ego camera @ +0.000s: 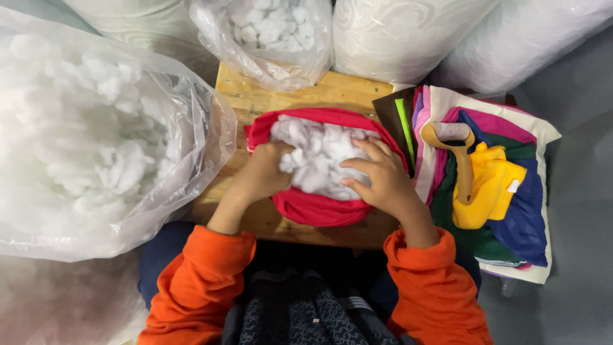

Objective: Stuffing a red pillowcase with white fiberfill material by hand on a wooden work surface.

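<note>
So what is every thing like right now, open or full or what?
Red fabric cover: open, stuffed with white filling.
Left hand: pushed into filling.
Right hand: flat on filling.
Big plastic bag: open, full.
Small plastic bag: partly full.
Fabric pile: stacked flat.

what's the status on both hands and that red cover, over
Left hand pushed into white stuffing, fingers buried. Right hand spread flat on top of it. Red cover open on wooden board, filled. Nothing in the way.

Stuffing workshop, bagged white fibrefill (96,140), fabric pile (504,191)
</note>
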